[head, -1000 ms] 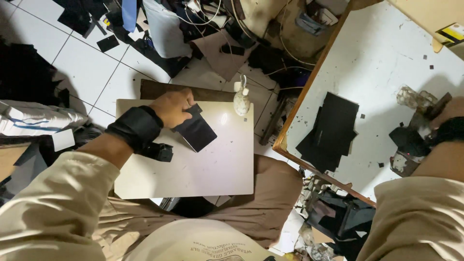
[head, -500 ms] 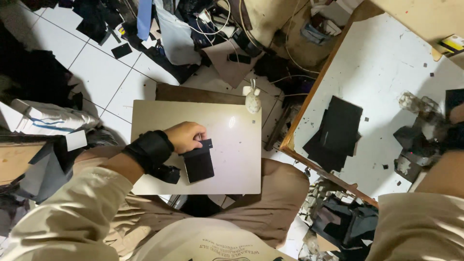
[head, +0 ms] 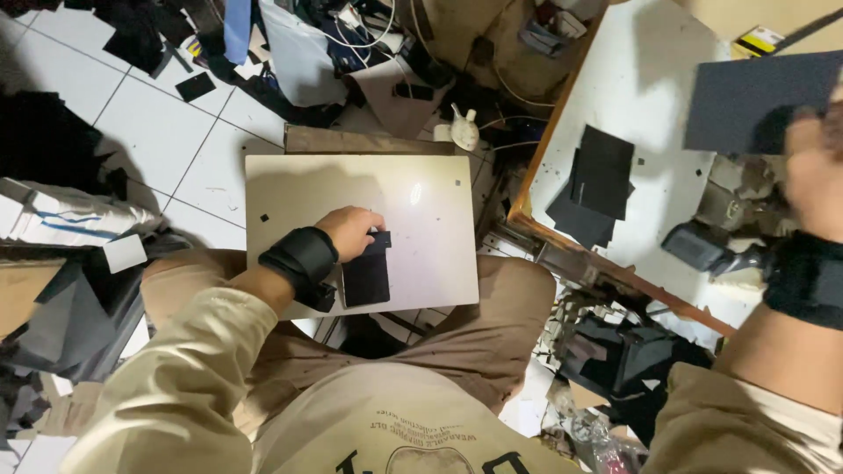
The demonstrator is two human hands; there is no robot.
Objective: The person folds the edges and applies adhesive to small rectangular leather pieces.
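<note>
right hand (head: pixel 817 171) motion-blurred, its grip unreadable, dark sheet (head: pixel 755 101) cut off at frame edge

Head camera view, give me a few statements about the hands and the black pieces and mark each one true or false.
1. The left hand rests on a small black piece lying on the pale board. True.
2. The board lies on the white table. False: it sits across the person's lap.
3. The right hand is raised by a large dark sheet. True.
4. The stack of black pieces lies on the tiled floor. False: it lies on the white table.
</note>
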